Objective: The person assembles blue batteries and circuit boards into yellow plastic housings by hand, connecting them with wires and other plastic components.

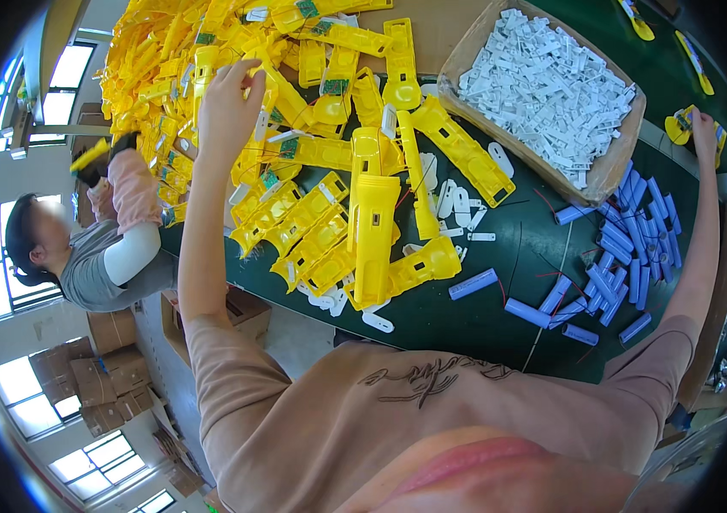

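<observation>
Glossy yellow plastic shells (295,128) heap on a smooth, matt green table (483,316). White plastic clips (543,94) fill a rough cardboard box (615,167); the blue cells (628,248) look satin-wrapped.

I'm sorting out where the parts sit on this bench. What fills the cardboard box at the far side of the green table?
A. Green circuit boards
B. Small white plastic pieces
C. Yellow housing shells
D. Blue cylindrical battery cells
B: the cardboard box is heaped with small white plastic pieces, while the blue battery cells lie loose on the green table beside it.
</observation>
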{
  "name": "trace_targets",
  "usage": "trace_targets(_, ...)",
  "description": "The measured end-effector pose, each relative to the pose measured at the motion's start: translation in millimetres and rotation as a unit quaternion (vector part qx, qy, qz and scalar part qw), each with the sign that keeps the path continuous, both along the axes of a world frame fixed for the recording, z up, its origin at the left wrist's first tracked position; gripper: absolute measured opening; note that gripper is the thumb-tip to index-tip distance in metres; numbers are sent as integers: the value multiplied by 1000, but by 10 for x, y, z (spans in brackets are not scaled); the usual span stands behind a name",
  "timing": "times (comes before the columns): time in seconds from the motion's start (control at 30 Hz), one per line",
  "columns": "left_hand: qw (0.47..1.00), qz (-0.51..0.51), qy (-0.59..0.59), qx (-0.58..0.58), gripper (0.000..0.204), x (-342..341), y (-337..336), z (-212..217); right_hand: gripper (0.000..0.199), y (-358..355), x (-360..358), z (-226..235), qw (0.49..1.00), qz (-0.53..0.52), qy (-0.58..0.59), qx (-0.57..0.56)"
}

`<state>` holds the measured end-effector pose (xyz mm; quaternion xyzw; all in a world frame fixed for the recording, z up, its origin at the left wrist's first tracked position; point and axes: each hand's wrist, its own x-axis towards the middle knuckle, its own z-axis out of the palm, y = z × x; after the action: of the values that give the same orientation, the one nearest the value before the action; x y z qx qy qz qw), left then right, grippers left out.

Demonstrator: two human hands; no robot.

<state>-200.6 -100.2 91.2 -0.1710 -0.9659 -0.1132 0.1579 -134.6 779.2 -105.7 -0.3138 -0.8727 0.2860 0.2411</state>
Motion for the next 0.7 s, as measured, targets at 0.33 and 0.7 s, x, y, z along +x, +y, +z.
trace_targets(0.33, 966, 19, -110, -231, 56, -185, 639, -473, 53, -1104, 137, 757, 958, 44, -120, 258)
trace_targets(0.7, 941, -224, -89, 237, 45, 970, 815, 180, 42, -5015, 954, 1694, 824, 487, 35, -289)
